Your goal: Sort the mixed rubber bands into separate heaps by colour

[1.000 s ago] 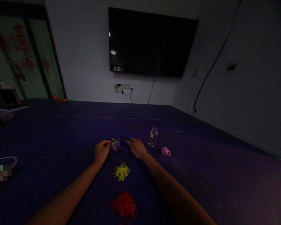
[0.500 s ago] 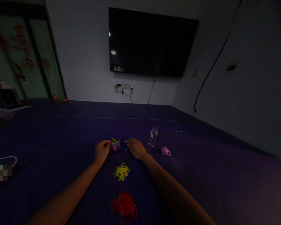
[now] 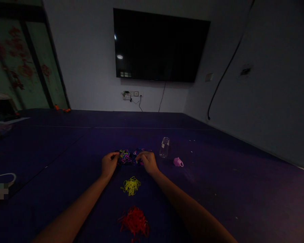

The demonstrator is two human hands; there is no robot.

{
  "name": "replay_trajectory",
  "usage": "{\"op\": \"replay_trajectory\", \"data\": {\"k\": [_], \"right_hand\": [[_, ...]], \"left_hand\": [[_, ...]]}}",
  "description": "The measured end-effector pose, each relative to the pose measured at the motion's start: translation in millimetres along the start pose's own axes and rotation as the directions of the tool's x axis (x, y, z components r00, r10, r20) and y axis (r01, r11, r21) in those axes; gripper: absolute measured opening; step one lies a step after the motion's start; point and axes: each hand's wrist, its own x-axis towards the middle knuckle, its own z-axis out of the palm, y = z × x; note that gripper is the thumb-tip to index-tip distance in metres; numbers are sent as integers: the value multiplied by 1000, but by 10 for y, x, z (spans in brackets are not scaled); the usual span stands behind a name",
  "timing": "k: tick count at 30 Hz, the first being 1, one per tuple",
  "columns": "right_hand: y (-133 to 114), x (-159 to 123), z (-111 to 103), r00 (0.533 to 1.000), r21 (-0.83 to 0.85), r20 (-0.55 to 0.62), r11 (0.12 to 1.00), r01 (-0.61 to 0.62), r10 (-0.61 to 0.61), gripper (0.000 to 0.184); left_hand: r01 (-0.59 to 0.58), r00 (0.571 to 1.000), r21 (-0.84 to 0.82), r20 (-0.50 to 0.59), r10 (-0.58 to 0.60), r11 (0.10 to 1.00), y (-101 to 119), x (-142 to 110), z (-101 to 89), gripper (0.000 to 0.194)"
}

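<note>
A mixed heap of coloured rubber bands (image 3: 126, 157) lies on the dark blue floor, between my two hands. My left hand (image 3: 109, 164) is closed in a pinch at the heap's left edge; what its fingertips hold is too small to make out. On the right side, my right hand (image 3: 149, 162) has thumb and fingers pinched together, with a bit of yellow rubber band showing at the tips. Nearer to me is a small pile of yellow rubber bands (image 3: 131, 186). Closest, between my forearms, sits a larger pile of red rubber bands (image 3: 135, 221).
A clear bottle (image 3: 164, 147) without a lid stands right of my right hand. Beside it lies a pink cap with a loop (image 3: 177, 162). Small white scraps dot the floor at right. A large television (image 3: 162, 45) hangs on the far wall.
My right hand has drawn its fingers from a flatter spread over the heap into a pinch, a little nearer to me. My left hand stays at the heap's edge. The view has shifted slightly.
</note>
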Motion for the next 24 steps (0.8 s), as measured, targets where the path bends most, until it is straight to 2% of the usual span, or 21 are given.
{"op": "replay_trajectory", "data": {"k": [4,6,8,11,14,19,22,24], "right_hand": [[-133,-119,226,983,136,183,990,-31,5,44],[-173,-162,303,962,135,275,990,-36,-2,43],[-187,-182,332,952,105,305,993,-48,14,44],[-175,-169,289,966,42,259,999,-28,17,46],[-172,-130,197,979,-138,201,989,49,-20,44],[-247,-59,112,977,-484,212,869,102,3,33],[-282,-10,66,982,-595,171,803,37,81,33],[-266,15,-7,982,-657,53,747,-101,180,38]], "left_hand": [[-1,1000,-26,25,2,1000,4,11,-11,22],[-2,1000,-35,31,3,999,7,15,-13,22],[-2,999,-39,32,3,999,10,18,-13,23],[2,999,-43,36,0,999,9,19,-11,23],[-1,1000,-37,30,2,999,3,19,-17,25],[-41,999,81,-19,42,996,-6,31,-51,26],[-137,990,222,13,137,966,13,33,-66,23],[-216,976,305,62,208,928,39,24,-66,20]]}}
